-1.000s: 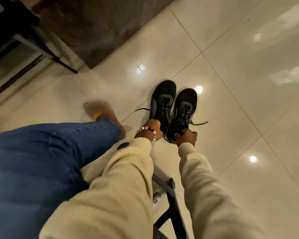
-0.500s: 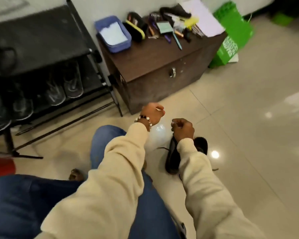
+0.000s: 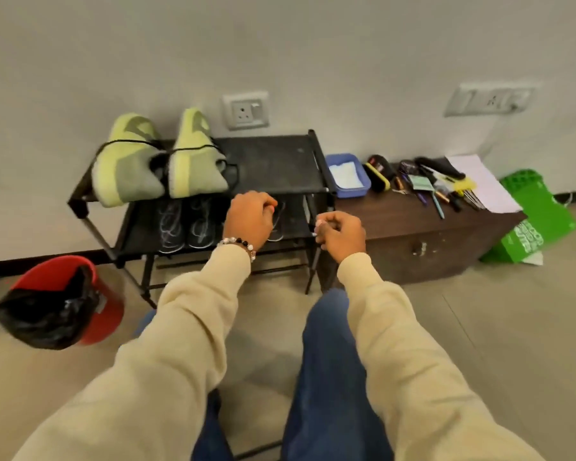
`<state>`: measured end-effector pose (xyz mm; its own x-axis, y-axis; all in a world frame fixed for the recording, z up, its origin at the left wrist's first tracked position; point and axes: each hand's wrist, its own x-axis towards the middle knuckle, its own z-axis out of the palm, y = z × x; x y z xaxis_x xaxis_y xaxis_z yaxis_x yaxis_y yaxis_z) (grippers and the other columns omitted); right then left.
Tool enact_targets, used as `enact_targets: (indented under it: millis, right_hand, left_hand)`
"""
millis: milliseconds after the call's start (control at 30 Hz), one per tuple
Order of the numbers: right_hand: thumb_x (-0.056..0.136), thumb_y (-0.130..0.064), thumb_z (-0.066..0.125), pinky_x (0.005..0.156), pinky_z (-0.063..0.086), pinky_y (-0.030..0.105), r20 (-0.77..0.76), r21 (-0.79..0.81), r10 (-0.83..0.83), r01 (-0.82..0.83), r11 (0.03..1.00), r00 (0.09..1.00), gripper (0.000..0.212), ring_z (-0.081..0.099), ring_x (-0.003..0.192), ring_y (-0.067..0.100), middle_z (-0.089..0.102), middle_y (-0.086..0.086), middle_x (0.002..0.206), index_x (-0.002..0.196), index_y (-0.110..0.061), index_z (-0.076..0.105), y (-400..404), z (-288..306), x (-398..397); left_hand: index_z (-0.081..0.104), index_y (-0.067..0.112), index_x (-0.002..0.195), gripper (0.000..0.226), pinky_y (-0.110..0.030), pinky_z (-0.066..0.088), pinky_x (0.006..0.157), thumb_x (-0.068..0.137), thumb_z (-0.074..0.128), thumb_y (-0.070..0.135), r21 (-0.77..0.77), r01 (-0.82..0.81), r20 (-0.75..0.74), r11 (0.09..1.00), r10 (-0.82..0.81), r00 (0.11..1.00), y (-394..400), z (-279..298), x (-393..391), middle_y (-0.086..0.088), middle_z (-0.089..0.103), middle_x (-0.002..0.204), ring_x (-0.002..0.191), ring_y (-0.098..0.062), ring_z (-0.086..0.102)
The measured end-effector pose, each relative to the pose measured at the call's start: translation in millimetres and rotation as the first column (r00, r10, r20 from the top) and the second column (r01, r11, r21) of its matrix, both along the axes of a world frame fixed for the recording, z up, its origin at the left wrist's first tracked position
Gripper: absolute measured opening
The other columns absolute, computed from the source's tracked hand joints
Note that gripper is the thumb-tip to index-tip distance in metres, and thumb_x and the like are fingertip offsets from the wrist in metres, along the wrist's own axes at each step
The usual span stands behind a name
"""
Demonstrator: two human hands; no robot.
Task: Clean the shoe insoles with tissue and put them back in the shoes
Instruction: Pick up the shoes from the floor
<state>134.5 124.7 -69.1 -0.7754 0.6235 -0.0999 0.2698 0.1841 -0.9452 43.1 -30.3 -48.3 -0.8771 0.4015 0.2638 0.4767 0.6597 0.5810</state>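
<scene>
Both hands raised in front of the black metal shoe rack [image 3: 276,161], cream sleeves down to the wrists. Left hand [image 3: 248,219], beaded bracelet at the wrist, has its grip curled in loosely; nothing seen in it. Right hand [image 3: 341,232] likewise curled, fingertips drawn toward the thumb; cannot tell whether anything small is pinched there.

Pair of lime-green and grey fabric sneakers [image 3: 157,161] sits on the rack's top shelf, left end, heels toward the camera, side by side and touching. Dark sandals with pale straps [image 3: 183,224] on the shelf below.

Blue plastic tray holding white tissue [image 3: 346,176] stands at the left end of the dark brown wooden cabinet [image 3: 429,234], just beside the rack. Pens and brushes are scattered along the cabinet's surface further right.

Red plastic bin with black liner [image 3: 60,301] on the tiled floor, left of the rack. Green paper bag [image 3: 532,221] leans at the cabinet's right end.
</scene>
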Motion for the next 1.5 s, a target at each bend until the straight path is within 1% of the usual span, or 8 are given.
enact_targets:
  millis: [233, 433, 767, 967, 1100, 1200, 1333, 1500]
  right_hand:
    - [0.092, -0.015, 0.062, 0.049, 0.049, 0.025, 0.001, -0.214, 0.259, -0.252, 0.944, 0.966, 0.021, 0.056, 0.056, 0.016, 0.065, 0.01, 0.08, 0.113, -0.011, 0.057, -68, 25, -86]
    - [0.091, -0.029, 0.065, 0.057, 0.057, 0.031, 0.056, -0.397, 0.395, -0.343, 0.851, 0.917, 0.065, 0.065, 0.062, 0.025, 0.063, 0.019, 0.103, 0.144, -0.024, 0.028, -109, 28, -148]
    - [0.086, -0.016, 0.07, 0.068, 0.061, 0.037, -0.044, -0.569, 0.361, -0.32, 0.757, 0.932, 0.028, 0.066, 0.081, 0.031, 0.062, 0.021, 0.106, 0.107, -0.005, 0.054, -129, 17, -186]
    - [0.077, -0.013, 0.079, 0.077, 0.06, 0.041, -0.104, -0.393, 0.338, -0.351, 0.85, 0.935, 0.035, 0.065, 0.101, 0.028, 0.062, 0.015, 0.116, 0.106, -0.005, 0.062, -129, 32, -179]
    - [0.074, -0.021, 0.082, 0.068, 0.061, 0.036, -0.015, -0.166, 0.338, -0.335, 0.927, 0.941, 0.051, 0.063, 0.1, 0.028, 0.058, 0.013, 0.118, 0.116, -0.003, 0.06, -131, 45, -164]
    - [0.07, -0.038, 0.081, 0.081, 0.057, 0.045, 0.074, 0.15, 0.331, -0.339, 0.929, 0.941, 0.049, 0.061, 0.102, 0.03, 0.061, 0.009, 0.111, 0.109, -0.013, 0.064, -139, 54, -148]
    - [0.076, -0.038, 0.077, 0.093, 0.05, 0.046, 0.092, 0.397, 0.365, -0.37, 0.84, 0.926, 0.047, 0.058, 0.104, 0.03, 0.063, 0.01, 0.112, 0.113, -0.013, 0.062, -158, 68, -115]
    - [0.074, -0.028, 0.08, 0.08, 0.055, 0.046, -0.003, 0.394, 0.505, -0.464, 0.794, 0.863, 0.031, 0.061, 0.088, 0.028, 0.064, 0.005, 0.091, 0.097, -0.014, 0.064, -196, 66, -79]
  left_hand:
    - [0.06, 0.005, 0.118, 0.038, -0.046, 0.041, 0.088, 0.08, 0.063, 0.008, -0.465, -0.384, -0.352, 0.798, 0.231, 0.907, -99, 30, -68, -0.017, 0.049, 0.128, 0.116, -0.039, 0.043]
    - [0.046, 0.007, 0.12, 0.048, -0.044, 0.044, 0.078, 0.077, 0.066, 0.004, -0.629, -0.237, -0.309, 0.741, 0.042, 0.95, -128, 30, -111, -0.014, 0.052, 0.117, 0.103, -0.035, 0.055]
    - [0.025, 0.009, 0.133, 0.037, -0.041, 0.041, 0.059, 0.099, 0.038, 0.014, -0.638, -0.159, -0.18, 0.754, 0.056, 0.982, -128, 23, -126, -0.016, 0.054, 0.113, 0.085, -0.038, 0.061]
    - [0.031, 0.002, 0.137, 0.037, -0.04, 0.044, 0.069, 0.101, 0.036, 0.011, -0.731, -0.234, -0.254, 0.641, 0.064, 0.965, -142, 47, -122, -0.019, 0.049, 0.123, 0.099, -0.04, 0.061]
    - [0.05, 0.007, 0.13, 0.036, -0.041, 0.047, 0.086, 0.1, 0.045, 0.025, -0.598, -0.255, -0.158, 0.76, 0.201, 0.967, -171, 64, -112, -0.018, 0.047, 0.131, 0.106, -0.039, 0.057]
    - [0.056, 0.001, 0.125, 0.035, -0.045, 0.044, 0.089, 0.095, 0.051, 0.019, -0.545, -0.285, -0.163, 0.788, 0.234, 0.959, -187, 74, -94, -0.023, 0.043, 0.133, 0.107, -0.045, 0.053]
    - [0.057, -0.002, 0.118, 0.038, -0.041, 0.041, 0.085, 0.093, 0.058, 0.027, -0.365, -0.398, -0.161, 0.842, 0.364, 0.917, -217, 71, -53, -0.021, 0.048, 0.123, 0.106, -0.039, 0.052]
    - [0.064, -0.004, 0.098, 0.024, -0.032, 0.038, 0.061, 0.081, 0.073, 0.01, -0.174, -0.485, -0.279, 0.857, 0.43, 0.859, -273, 30, 18, -0.02, 0.055, 0.099, 0.077, -0.037, 0.06]
